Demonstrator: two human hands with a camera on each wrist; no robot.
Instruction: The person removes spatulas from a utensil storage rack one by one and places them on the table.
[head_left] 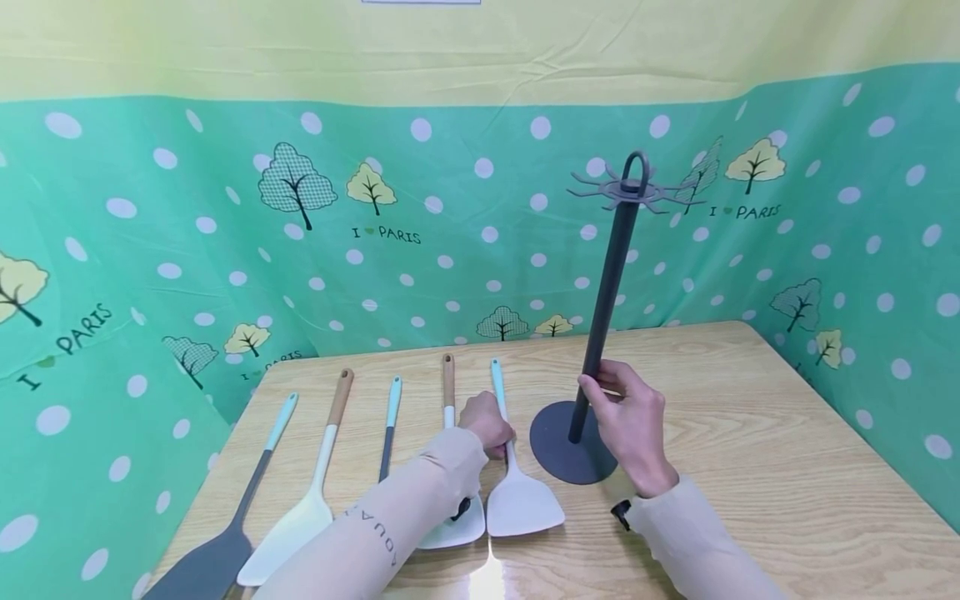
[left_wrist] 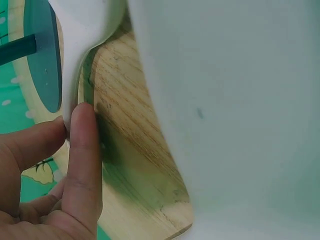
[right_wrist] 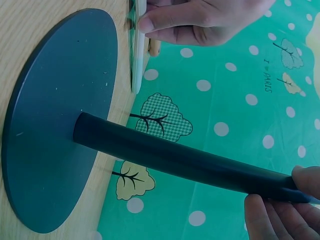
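Note:
My left hand (head_left: 487, 425) pinches the narrow shaft of a white spatula (head_left: 525, 504) with a light-blue handle. In the left wrist view, thumb and forefinger meet on the shaft just below where the white spatula (left_wrist: 75, 55) widens. My right hand (head_left: 633, 425) holds the lower part of the pole of a dark utensil stand (head_left: 611, 283), thumb on one side and fingers on the other. The stand has a round base (right_wrist: 60, 120) on the table and a ring of hooks (head_left: 630, 192) with a loop on top. No utensils hang from the hooks.
Left of the held spatula lie a white utensil with a wooden handle (head_left: 448, 379), a blue-handled grey one (head_left: 393, 404), mostly under my left sleeve, a white turner (head_left: 292, 525) and a grey turner (head_left: 206, 562). A green patterned cloth (head_left: 450, 208) surrounds the wooden table (head_left: 750, 458).

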